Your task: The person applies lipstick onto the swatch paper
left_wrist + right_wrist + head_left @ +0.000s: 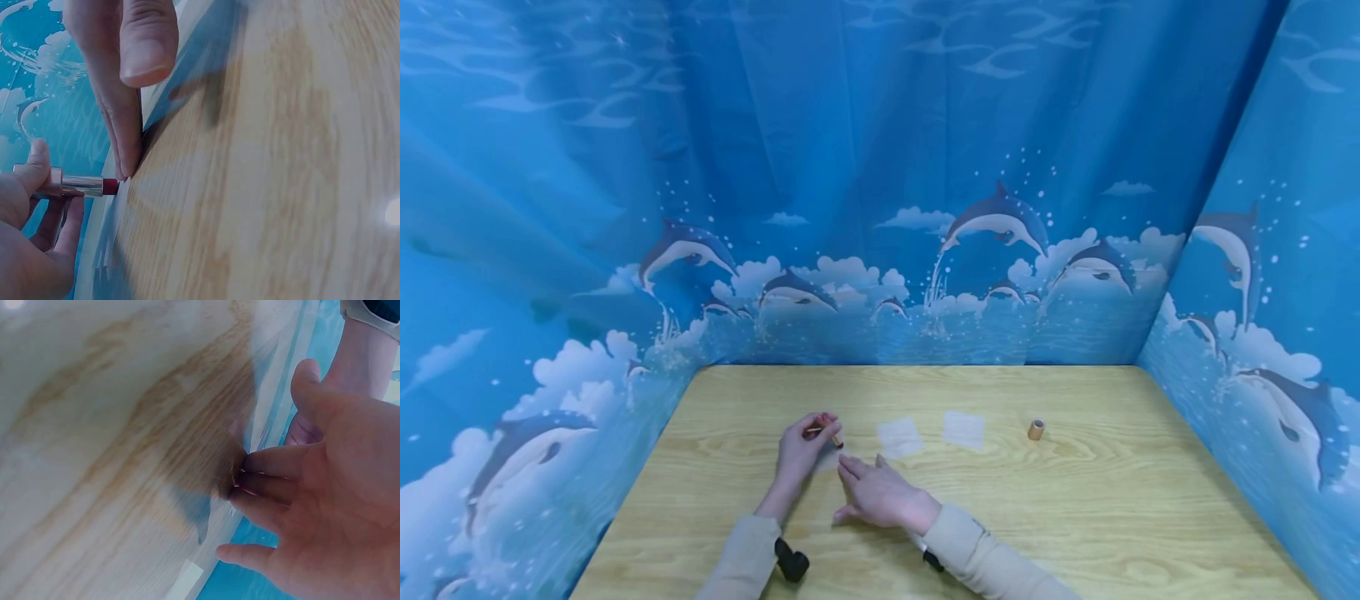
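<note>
With thumb and fingers, my left hand (800,450) grips a lipstick (84,185) by its metallic base. The dark red tip points at a small white paper square (827,461) on the table and appears to touch it in the left wrist view. My right hand (883,494) has its fingers stretched out, their tips resting at the paper's near right edge. In the right wrist view the palm of that right hand (337,487) shows, with the thumb spread apart. The left hand partly covers the paper.
Two more thin white squares, one paper (900,437) and another paper (964,430), lie right of the hands. Farther right a copper-coloured lipstick cap (1036,430) stands on the wooden table (1097,517). Blue dolphin-print curtains (865,167) border the table's back and sides.
</note>
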The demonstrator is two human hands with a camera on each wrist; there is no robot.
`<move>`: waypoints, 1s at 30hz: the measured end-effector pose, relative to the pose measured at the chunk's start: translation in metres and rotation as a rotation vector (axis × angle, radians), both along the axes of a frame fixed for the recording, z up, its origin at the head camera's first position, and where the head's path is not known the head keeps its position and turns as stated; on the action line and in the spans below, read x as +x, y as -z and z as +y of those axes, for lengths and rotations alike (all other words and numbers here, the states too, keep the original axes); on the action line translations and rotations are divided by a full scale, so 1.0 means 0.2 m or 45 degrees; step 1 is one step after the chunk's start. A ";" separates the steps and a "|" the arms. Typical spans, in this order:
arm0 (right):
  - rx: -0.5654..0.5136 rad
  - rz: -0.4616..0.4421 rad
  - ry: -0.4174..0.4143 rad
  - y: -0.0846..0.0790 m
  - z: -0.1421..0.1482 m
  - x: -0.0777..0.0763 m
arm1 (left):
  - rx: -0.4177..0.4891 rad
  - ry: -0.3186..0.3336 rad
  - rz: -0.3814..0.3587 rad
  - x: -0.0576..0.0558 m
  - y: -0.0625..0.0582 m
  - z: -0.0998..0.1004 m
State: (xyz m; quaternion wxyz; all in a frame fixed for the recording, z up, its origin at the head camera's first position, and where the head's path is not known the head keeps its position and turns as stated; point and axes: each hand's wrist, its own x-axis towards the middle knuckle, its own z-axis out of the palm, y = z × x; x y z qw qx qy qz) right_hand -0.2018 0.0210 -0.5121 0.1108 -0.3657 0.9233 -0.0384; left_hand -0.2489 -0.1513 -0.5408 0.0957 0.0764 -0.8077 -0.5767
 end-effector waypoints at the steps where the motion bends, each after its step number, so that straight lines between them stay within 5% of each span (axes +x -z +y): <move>1: 0.001 0.001 0.000 0.00 0.00 0.00 | -0.022 0.001 0.007 0.00 0.00 0.00; 10: 0.002 0.028 -0.001 -0.02 0.00 0.01 | -0.127 0.037 0.070 0.01 0.00 0.00; 30: 0.008 0.059 0.010 0.01 0.00 0.00 | -0.165 0.032 0.079 0.02 0.00 -0.04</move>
